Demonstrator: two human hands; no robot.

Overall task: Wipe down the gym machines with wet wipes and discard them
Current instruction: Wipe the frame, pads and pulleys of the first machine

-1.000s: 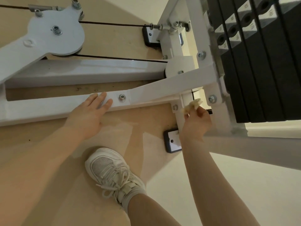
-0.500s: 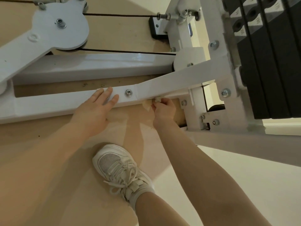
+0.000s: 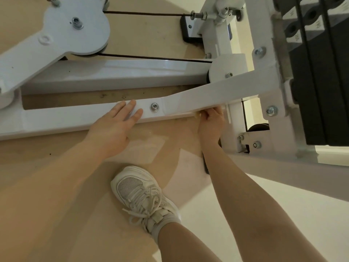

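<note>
A white gym machine's low frame bar runs across the floor toward the black weight stack. My left hand lies flat on this bar with straight fingers, just left of a bolt. My right hand reaches under the bar's lower edge, fingers curled round a crumpled wet wipe. Only a small pale corner of the wipe shows; the rest is hidden by the hand and bar.
A white pulley plate and black cables sit behind the bar. My white sneaker stands on the tan floor below the hands. A white upright post with bolts stands right of my right hand.
My right hand came from the upright post leftward to the underside of the angled bar, then slid a little back right along it. My left hand stayed flat on the bar.
</note>
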